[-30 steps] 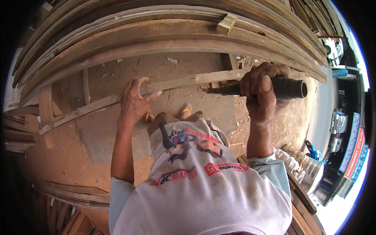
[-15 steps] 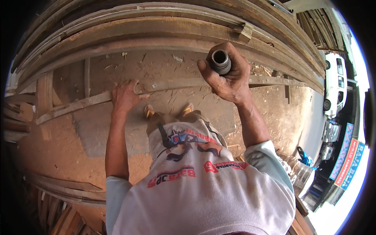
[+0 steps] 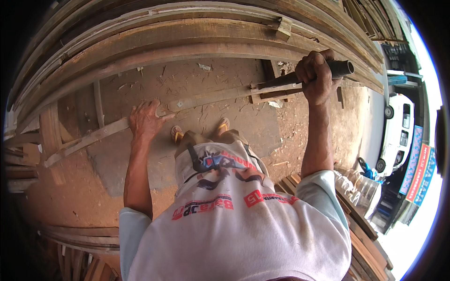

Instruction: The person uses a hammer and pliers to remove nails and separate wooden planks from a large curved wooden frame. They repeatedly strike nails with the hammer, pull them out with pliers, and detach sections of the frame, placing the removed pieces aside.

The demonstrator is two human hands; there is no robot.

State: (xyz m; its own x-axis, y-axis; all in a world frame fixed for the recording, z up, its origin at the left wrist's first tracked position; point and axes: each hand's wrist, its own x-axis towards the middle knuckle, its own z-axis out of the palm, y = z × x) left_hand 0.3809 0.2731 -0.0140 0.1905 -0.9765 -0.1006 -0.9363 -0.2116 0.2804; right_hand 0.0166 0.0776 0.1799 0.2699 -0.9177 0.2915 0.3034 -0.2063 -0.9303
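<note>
A long narrow wooden plank [image 3: 213,98] runs left to right in front of me above the ground. My left hand [image 3: 146,121] rests on it, fingers bent over the far edge and thumb stretched along it. My right hand [image 3: 317,77] is closed around a dark hollow pipe [image 3: 340,69], whose round open end sticks out to the right. The pipe slants down leftward, its thinner-looking lower part reaching the plank beside a short wooden piece [image 3: 272,97]. Whether the pipe's tip touches the plank I cannot tell.
Stacked long beams [image 3: 187,35] lie across the far side, with a small block [image 3: 284,29] on them. Wood chips litter the ground around my sandalled feet [image 3: 222,126]. More boards [image 3: 84,234] lie at the near left. A white van [image 3: 398,133] stands on the road at right.
My right hand has moved right, and the pipe has swung from pointing up at me to lying slanted, its lower part now visible at the plank. My left hand stays on the plank.
</note>
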